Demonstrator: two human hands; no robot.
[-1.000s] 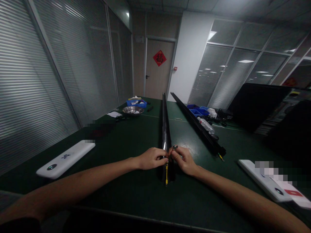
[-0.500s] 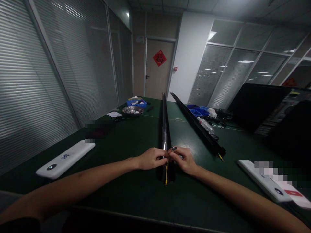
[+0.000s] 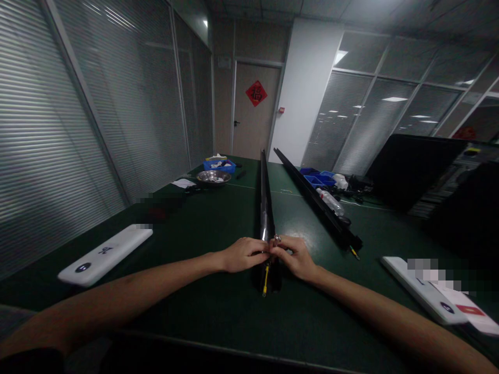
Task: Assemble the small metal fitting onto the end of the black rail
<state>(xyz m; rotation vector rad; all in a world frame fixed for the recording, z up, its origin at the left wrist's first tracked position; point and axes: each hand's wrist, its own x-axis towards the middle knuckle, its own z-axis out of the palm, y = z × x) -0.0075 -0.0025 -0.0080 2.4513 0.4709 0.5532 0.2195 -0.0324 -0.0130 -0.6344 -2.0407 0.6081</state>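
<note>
A long black channel-shaped bar (image 3: 264, 202) runs away from me down the middle of the green table (image 3: 202, 228). Over its near end, my left hand (image 3: 246, 254) and my right hand (image 3: 292, 255) meet, fingertips nearly touching. The fingers of both are pinched together, and what sits between them is too small to make out. A ring-like metal piece (image 3: 277, 239) shows at my right index finger; I cannot tell whether it is worn or held. Just below the fingers hangs a short yellow wire (image 3: 265, 280) with a metal lug at its end.
To the right lies a second black bar (image 3: 312, 197) with its own yellow wire. Beyond it are blue bins (image 3: 319, 179) and a plastic bottle (image 3: 330, 201). A metal bowl (image 3: 213, 177) stands far left. White devices (image 3: 107, 254) flank my arms.
The yellow wire's lower end has swung slightly left. The metal piece at my right index finger has shifted a little left. Both hands stay over the bar's near end.
</note>
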